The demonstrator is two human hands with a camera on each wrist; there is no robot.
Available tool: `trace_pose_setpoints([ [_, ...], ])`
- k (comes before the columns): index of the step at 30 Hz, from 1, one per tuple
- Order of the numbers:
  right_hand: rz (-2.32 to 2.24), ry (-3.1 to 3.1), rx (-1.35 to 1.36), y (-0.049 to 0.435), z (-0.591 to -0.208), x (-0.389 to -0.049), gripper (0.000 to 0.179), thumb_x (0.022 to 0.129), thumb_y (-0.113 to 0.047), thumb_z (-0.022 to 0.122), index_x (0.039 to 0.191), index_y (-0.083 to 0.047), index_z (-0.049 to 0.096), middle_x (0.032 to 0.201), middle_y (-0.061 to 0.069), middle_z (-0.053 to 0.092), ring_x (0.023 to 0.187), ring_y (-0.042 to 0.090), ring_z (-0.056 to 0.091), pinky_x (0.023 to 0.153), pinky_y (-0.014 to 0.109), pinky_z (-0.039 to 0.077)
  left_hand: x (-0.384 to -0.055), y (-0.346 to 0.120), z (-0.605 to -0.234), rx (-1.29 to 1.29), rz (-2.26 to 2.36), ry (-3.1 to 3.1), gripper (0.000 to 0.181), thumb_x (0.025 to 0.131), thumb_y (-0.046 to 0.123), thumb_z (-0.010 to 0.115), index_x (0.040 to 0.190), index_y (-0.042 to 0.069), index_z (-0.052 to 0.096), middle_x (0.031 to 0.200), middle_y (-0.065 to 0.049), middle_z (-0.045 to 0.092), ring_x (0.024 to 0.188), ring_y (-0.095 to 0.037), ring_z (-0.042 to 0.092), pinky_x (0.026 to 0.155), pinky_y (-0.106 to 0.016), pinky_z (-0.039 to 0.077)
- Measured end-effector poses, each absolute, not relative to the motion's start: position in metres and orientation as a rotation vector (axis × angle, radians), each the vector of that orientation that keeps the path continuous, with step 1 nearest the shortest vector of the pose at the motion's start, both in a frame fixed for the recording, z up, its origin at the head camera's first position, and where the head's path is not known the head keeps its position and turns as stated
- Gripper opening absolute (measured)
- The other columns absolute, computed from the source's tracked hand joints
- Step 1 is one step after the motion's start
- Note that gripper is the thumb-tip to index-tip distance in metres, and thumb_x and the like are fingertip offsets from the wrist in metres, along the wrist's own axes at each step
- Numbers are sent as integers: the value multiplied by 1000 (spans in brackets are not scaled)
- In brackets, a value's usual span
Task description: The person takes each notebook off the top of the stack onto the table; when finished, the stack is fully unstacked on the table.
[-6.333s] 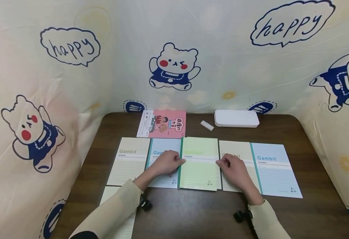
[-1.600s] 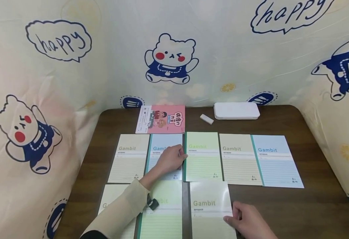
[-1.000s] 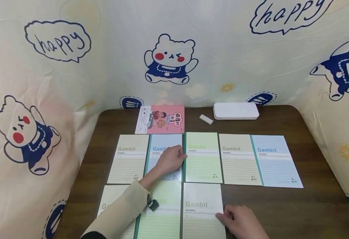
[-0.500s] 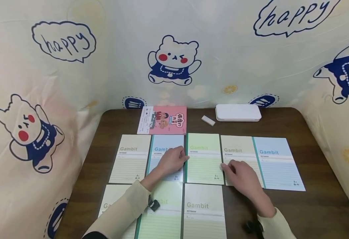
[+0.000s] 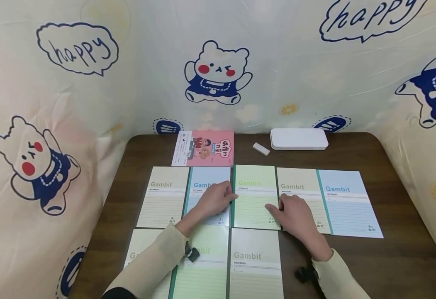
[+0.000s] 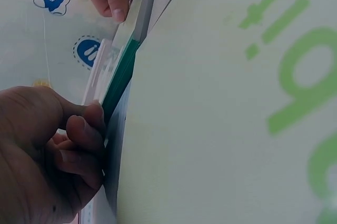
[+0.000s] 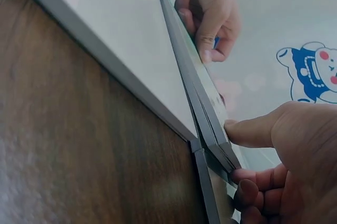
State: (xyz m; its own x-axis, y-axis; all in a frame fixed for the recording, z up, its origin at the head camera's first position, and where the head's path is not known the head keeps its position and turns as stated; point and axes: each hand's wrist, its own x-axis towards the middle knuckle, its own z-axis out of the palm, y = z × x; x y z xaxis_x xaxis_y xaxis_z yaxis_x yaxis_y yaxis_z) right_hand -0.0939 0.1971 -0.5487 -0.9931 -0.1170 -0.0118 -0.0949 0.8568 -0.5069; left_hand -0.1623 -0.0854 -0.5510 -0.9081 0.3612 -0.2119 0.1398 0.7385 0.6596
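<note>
A green notebook (image 5: 255,207) lies in the middle of the back row, with the edges of more than one notebook showing under its right side in the right wrist view. My left hand (image 5: 215,199) pinches its green spine (image 6: 120,74). At its right edge, my right hand (image 5: 296,216) has the thumb (image 7: 253,132) on top and fingertips under the edge. A blue notebook (image 5: 210,174) is partly hidden beneath the left hand. A cream notebook (image 5: 324,199) lies beneath the right hand. In front lie another green notebook (image 5: 203,278) and another cream notebook (image 5: 256,274).
A cream notebook (image 5: 163,203) and a blue notebook (image 5: 352,203) end the back row. My left sleeve partly covers a front-left notebook (image 5: 137,245). Behind are a pink book (image 5: 218,143), a white eraser (image 5: 261,149) and a white case (image 5: 299,139). Patterned cloth (image 5: 277,62) surrounds the table.
A green and a cream notebook have come to the front row. My right hand has let go of that front cream notebook and moved up to the middle green one. The left hand stays at its spine.
</note>
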Motion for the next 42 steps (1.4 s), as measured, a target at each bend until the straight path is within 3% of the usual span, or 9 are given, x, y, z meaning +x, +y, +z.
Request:
trace_pose_setpoints([
  [11, -984, 2858, -26, 204, -543, -91, 35, 105, -34, 75, 86, -11, 58, 64, 1, 51, 56, 19, 46, 57, 35, 36, -162, -82, -552, 387, 970, 2539, 20, 117, 33, 56, 105, 19, 63, 72, 0, 63, 57, -16, 62, 56, -29, 45],
  [19, -1085, 2869, 99, 221, -542, -82, 33, 105, -30, 75, 90, -9, 55, 63, 1, 46, 55, 19, 43, 56, 34, 33, -160, -81, -552, 375, 940, 2559, 18, 116, 32, 58, 105, 19, 63, 74, 0, 64, 58, -17, 63, 56, -29, 46],
  [22, -1105, 2849, 155, 228, -540, -76, 28, 104, -29, 77, 105, -4, 64, 64, 1, 53, 55, 19, 47, 57, 35, 36, -160, -82, -553, 372, 941, 2562, 19, 116, 33, 59, 103, 19, 62, 74, 0, 64, 59, -16, 63, 55, -29, 46],
  [25, -1106, 2802, 194, 238, -536, -67, 41, 103, -28, 78, 129, 1, 68, 64, 2, 57, 56, 20, 48, 58, 35, 37, -160, -82, -553, 372, 944, 2559, 20, 115, 33, 59, 102, 19, 62, 73, 0, 63, 57, -16, 63, 53, -29, 45],
  [28, -1085, 2757, 214, 251, -533, -57, 52, 101, -27, 79, 141, 4, 65, 63, 1, 55, 55, 18, 45, 59, 34, 36, -160, -82, -553, 372, 951, 2554, 19, 115, 32, 60, 102, 18, 63, 71, 0, 64, 55, -16, 62, 50, -29, 44],
  [37, -1007, 2586, 298, 297, -529, -15, 56, 98, -32, 83, 136, 5, 63, 63, -3, 48, 58, 12, 41, 59, 31, 34, -161, -78, -551, 384, 935, 2564, 19, 116, 31, 58, 103, 18, 63, 72, 0, 63, 55, -16, 62, 51, -28, 44],
  [42, -985, 2428, 379, 322, -536, 15, 45, 98, -31, 83, 122, -1, 59, 73, 0, 63, 66, 16, 55, 62, 30, 41, -161, -78, -551, 378, 910, 2578, 19, 116, 32, 57, 103, 19, 63, 72, 0, 63, 56, -16, 62, 52, -29, 45],
])
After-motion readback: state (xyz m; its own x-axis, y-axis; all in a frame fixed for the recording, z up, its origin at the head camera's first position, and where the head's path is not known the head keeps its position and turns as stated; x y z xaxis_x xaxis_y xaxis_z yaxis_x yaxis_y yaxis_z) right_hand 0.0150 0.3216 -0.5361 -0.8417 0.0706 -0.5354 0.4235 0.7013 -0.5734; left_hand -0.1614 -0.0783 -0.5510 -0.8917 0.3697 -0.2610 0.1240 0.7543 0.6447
